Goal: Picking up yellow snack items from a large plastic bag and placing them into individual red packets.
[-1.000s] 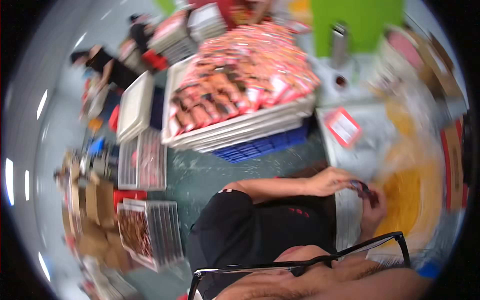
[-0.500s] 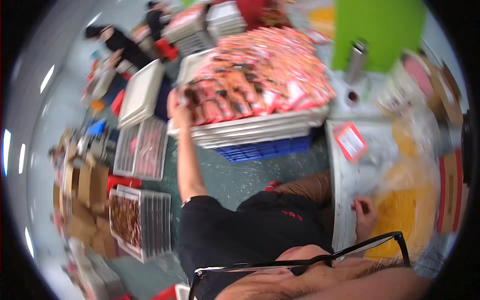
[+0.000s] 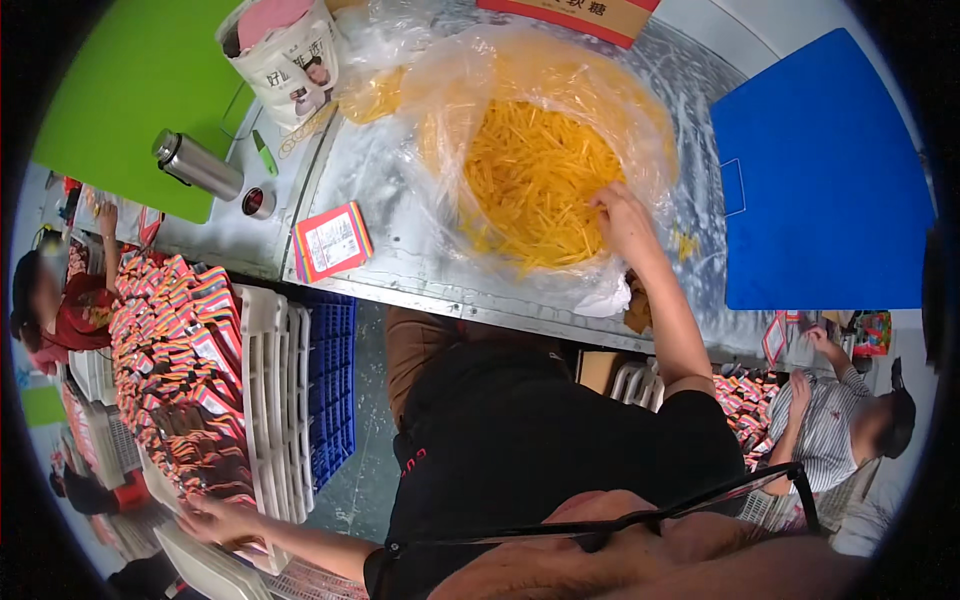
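My right hand is at the right side of a clear plastic bag, opened wide on the metal table. Thin yellow strips fill the bag. The fingertips of that hand are bent together against the strips; anything between them is too small to make out. My left hand reaches out to the lower left, fingers apart, at the near end of a heap of striped red, orange and white packets. Nothing shows in it. The heap lies on stacked white trays.
On the table are a stack of colourful cards or packets, a steel flask, a small cup, a green-handled tool and a white bag. A blue panel stands at right. Co-workers sit at both sides.
The view has swung toward the table. My right hand has moved from near the table's front edge onto the yellow strips. My left hand still reaches to the packet heap, fingers now apart.
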`<act>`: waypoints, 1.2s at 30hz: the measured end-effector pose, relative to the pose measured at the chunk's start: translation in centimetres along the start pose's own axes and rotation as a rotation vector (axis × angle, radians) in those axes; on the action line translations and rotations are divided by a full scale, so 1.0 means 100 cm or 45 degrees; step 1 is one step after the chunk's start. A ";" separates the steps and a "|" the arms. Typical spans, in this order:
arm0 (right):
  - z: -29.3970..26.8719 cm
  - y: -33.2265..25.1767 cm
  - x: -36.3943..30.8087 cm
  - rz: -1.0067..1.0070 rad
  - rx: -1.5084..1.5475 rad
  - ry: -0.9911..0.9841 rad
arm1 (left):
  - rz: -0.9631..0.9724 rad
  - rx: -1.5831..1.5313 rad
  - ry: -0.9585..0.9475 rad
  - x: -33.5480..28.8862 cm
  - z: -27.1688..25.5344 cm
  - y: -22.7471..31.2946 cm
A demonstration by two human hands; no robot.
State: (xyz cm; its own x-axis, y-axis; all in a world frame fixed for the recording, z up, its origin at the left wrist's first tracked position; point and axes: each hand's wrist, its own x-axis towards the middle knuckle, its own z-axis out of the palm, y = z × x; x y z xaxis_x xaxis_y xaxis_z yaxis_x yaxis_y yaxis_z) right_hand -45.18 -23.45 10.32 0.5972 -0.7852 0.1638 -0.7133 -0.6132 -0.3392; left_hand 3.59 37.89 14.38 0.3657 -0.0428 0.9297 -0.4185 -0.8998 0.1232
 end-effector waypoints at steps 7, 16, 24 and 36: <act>0.040 0.024 0.030 -0.164 -0.782 -0.066 | 0.225 -1.023 -1.039 -0.068 0.105 0.250; 0.062 0.044 0.038 -0.231 -0.941 0.002 | 0.764 -0.799 -1.252 -0.143 0.156 0.361; 0.007 0.021 0.046 -0.087 -0.394 0.103 | 0.802 -0.776 -1.251 -0.141 0.185 0.343; 0.026 0.044 0.055 -0.311 -0.626 0.106 | 0.640 -1.002 -1.450 -0.116 0.194 0.337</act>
State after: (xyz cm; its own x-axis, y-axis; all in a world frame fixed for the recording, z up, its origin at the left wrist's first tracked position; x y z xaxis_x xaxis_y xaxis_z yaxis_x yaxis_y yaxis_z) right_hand -44.08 -30.26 7.37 0.7498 -0.6072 0.2629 -0.6570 -0.7303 0.1872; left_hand 1.35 -0.39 1.06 0.3347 -0.9191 0.2080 -0.8946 -0.2406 0.3765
